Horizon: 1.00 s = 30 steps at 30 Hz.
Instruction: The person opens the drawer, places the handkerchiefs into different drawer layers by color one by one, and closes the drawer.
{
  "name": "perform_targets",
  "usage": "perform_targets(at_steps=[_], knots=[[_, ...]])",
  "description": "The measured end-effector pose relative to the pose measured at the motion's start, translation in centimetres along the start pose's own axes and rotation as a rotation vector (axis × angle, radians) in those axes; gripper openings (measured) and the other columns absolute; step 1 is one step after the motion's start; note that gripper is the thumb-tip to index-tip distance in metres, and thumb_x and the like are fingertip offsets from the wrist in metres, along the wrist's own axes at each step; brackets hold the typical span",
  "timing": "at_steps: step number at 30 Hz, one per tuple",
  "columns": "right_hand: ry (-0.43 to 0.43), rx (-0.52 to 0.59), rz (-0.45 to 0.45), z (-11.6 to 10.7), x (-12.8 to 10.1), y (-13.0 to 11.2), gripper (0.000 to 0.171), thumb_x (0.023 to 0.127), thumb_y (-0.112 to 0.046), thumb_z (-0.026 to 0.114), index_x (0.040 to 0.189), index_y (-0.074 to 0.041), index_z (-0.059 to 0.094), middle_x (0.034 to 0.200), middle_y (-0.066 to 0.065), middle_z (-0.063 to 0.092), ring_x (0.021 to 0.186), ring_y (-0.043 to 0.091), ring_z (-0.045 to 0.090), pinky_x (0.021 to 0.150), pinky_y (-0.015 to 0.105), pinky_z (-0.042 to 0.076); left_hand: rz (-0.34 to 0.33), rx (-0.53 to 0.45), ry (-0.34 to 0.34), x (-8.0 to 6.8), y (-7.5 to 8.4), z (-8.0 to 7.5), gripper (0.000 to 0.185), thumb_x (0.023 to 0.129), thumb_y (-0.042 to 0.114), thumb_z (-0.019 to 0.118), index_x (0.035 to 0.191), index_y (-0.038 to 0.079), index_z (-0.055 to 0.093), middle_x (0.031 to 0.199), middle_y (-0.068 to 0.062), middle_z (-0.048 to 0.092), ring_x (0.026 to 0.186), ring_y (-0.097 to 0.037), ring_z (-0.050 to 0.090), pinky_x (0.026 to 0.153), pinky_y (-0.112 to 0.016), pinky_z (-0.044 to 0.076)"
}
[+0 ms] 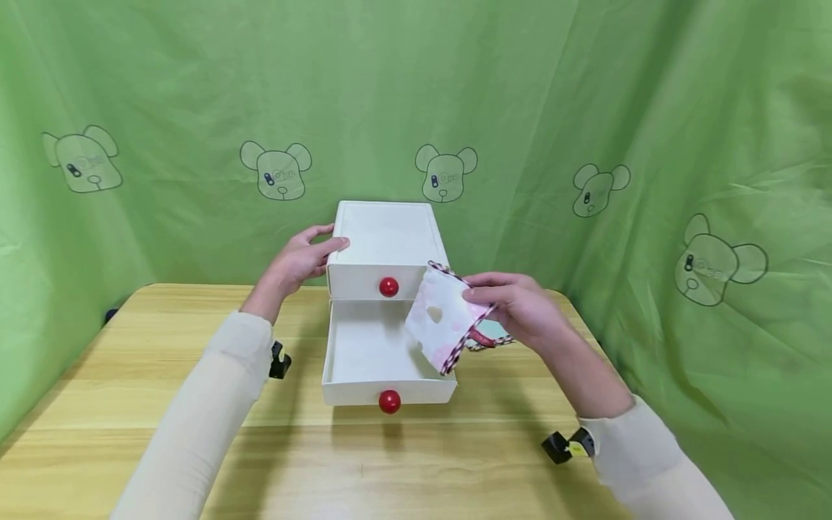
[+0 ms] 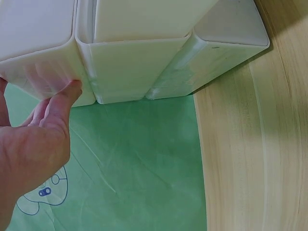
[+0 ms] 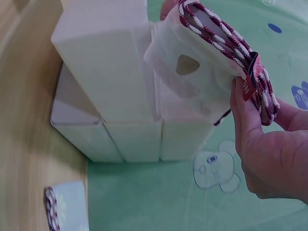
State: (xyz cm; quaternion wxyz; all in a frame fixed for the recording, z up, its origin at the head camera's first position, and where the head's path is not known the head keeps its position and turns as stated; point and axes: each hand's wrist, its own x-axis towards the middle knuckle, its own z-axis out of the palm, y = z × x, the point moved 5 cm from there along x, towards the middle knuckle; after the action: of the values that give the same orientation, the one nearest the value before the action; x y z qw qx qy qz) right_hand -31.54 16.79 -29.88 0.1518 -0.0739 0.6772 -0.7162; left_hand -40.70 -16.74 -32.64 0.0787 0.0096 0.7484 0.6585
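Observation:
A white drawer unit (image 1: 390, 230) with red knobs stands on the table, the drawer (image 1: 373, 354) below its top tier pulled out. My left hand (image 1: 302, 256) rests at its upper left corner, thumb on top and fingertips against the side (image 2: 41, 72). In my right hand (image 1: 523, 307), pinched between thumb and fingers, is a folded pink-and-white cloth (image 1: 445, 318) edged with maroon-and-white twisted cord, over the right side of the open drawer. The right wrist view shows a red tag (image 3: 252, 77) on its edge. The drawer's right rear part is hidden behind the cloth.
A light blue-green folded cloth (image 3: 71, 202) with similar cord lies on the wooden table (image 1: 286, 448), right of the drawer unit. A green curtain (image 1: 364, 87) printed with bear heads surrounds the table at the back and sides.

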Motion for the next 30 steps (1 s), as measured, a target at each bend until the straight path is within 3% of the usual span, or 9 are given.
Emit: perform_targets(at_steps=[5, 14, 22, 30], knots=[[0.004, -0.002, 0.019, 1.5, 0.8, 1.1, 0.018, 0.092, 0.002, 0.068, 0.108, -0.005, 0.072, 0.094, 0.002, 0.075, 0.080, 0.011, 0.072, 0.075, 0.022, 0.062, -0.003, 0.007, 0.000, -0.1, 0.1, 0.0, 0.081, 0.095, 0.038, 0.071, 0.161, 0.024, 0.027, 0.128, -0.006, 0.061, 0.106, -0.015, 0.061, 0.094, -0.026, 0.054], [0.008, -0.014, 0.038, 3.0, 1.6, 2.5, 0.039, 0.092, 0.002, 0.067, 0.129, 0.010, 0.059, 0.097, 0.003, 0.072, 0.082, 0.012, 0.070, 0.075, 0.021, 0.060, 0.001, -0.003, 0.002, 0.0, 0.0, 0.0, 0.080, 0.095, 0.037, 0.072, 0.161, 0.023, 0.028, 0.129, -0.008, 0.061, 0.106, -0.015, 0.061, 0.096, -0.028, 0.054], [0.051, 0.002, 0.026, 3.2, 2.0, 3.3, 0.034, 0.091, 0.003, 0.068, 0.124, 0.008, 0.063, 0.094, 0.001, 0.072, 0.079, 0.010, 0.068, 0.070, 0.019, 0.059, -0.001, -0.008, -0.001, 0.1, -0.1, 0.1, 0.081, 0.095, 0.037, 0.072, 0.161, 0.023, 0.027, 0.134, -0.010, 0.060, 0.108, -0.016, 0.061, 0.097, -0.028, 0.054], [0.097, -0.076, 0.017, 3.0, 2.5, 4.1, 0.037, 0.090, 0.000, 0.070, 0.125, 0.009, 0.063, 0.097, 0.003, 0.071, 0.081, 0.010, 0.068, 0.072, 0.020, 0.059, -0.004, -0.003, 0.000, 0.1, 0.0, 0.1, 0.081, 0.095, 0.037, 0.072, 0.161, 0.023, 0.027, 0.127, -0.007, 0.062, 0.105, -0.014, 0.062, 0.093, -0.026, 0.054]])
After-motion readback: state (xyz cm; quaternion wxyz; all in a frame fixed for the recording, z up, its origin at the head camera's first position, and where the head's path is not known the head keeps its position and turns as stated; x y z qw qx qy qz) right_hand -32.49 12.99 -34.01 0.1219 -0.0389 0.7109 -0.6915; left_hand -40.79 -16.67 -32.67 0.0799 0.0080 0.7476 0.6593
